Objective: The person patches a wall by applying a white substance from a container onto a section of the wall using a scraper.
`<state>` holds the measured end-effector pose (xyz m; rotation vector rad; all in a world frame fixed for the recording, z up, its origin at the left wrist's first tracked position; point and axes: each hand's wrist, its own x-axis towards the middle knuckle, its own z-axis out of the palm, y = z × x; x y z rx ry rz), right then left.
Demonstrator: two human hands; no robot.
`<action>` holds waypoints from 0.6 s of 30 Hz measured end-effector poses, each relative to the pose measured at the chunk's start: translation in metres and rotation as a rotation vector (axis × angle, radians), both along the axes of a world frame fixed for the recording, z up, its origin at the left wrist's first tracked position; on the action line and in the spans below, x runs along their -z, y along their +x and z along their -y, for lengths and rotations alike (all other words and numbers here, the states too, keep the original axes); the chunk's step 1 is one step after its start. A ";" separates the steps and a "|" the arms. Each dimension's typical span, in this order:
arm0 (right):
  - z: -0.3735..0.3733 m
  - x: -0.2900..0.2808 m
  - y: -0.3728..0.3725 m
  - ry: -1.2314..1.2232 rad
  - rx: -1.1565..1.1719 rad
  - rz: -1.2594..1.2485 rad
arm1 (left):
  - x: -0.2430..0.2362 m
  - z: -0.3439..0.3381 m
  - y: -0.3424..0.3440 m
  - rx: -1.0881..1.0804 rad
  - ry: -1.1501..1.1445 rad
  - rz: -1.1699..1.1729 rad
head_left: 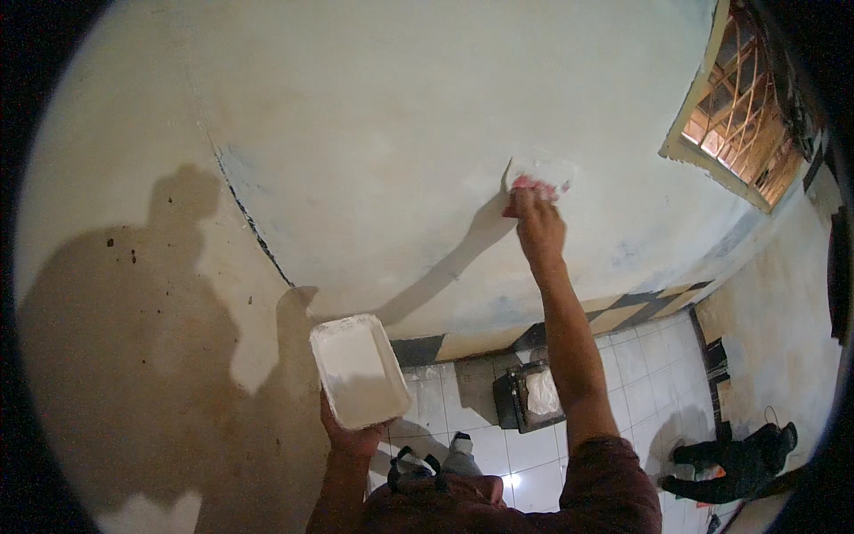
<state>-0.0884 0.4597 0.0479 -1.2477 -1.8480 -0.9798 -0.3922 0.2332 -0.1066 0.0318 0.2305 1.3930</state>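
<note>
My left hand (pixel 349 436) grips a white rectangular tray (pixel 358 365) from below, with off-white liquid or paste inside and smears on its rim. With my arm stretched up, my right hand (pixel 538 222) has its fingers closed on a flat, pale tool with red parts (pixel 534 182), held against the off-white wall (pixel 400 107). The tool's exact shape is hard to make out. Its pale part blends into the wall, and my arm's shadow falls to its left. A dark crack runs down the wall left of the tray.
A window (pixel 738 116) with lattice bars is at upper right. A black box (pixel 509 400) with a white item on top stands on the tiled floor (pixel 640 365) by a checkered skirting. A black bundle (pixel 743 467) lies at lower right. My feet show below the tray.
</note>
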 end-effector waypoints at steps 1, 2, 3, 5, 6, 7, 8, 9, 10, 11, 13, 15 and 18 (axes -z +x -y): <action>-0.009 0.024 0.009 0.018 0.059 0.105 | 0.007 -0.001 0.004 -0.039 0.021 0.021; -0.014 0.036 0.011 0.045 0.113 0.202 | 0.009 -0.005 0.003 -0.084 0.053 0.035; -0.007 0.049 0.004 -0.038 0.008 0.146 | 0.003 -0.007 -0.002 -0.107 0.005 -0.022; 0.020 0.049 0.001 -0.249 0.000 0.032 | -0.011 -0.002 0.000 -0.131 -0.111 -0.103; 0.029 0.040 0.004 -0.235 0.005 -0.013 | -0.018 -0.002 0.002 -0.086 -0.107 -0.093; 0.027 0.029 0.009 -0.049 0.024 0.002 | -0.022 -0.001 0.003 -0.041 -0.108 -0.089; 0.021 0.013 0.013 0.137 0.042 0.017 | -0.025 -0.001 0.004 0.002 -0.111 -0.085; 0.023 -0.009 -0.002 -0.050 0.089 -0.089 | -0.028 0.002 -0.001 -0.011 -0.110 -0.102; 0.008 -0.018 0.020 0.107 0.095 -0.010 | -0.030 0.002 0.006 0.010 -0.102 -0.094; -0.008 -0.015 0.044 0.018 0.117 0.041 | -0.031 0.001 0.014 0.032 -0.095 -0.086; -0.022 0.017 0.059 -0.021 0.074 0.165 | -0.025 0.001 0.017 0.028 -0.115 -0.075; -0.004 0.050 0.056 -0.143 0.039 0.176 | -0.027 0.000 0.008 0.014 -0.083 -0.062; 0.035 0.046 0.067 -0.193 0.002 -0.075 | -0.022 0.005 0.014 0.035 -0.036 0.051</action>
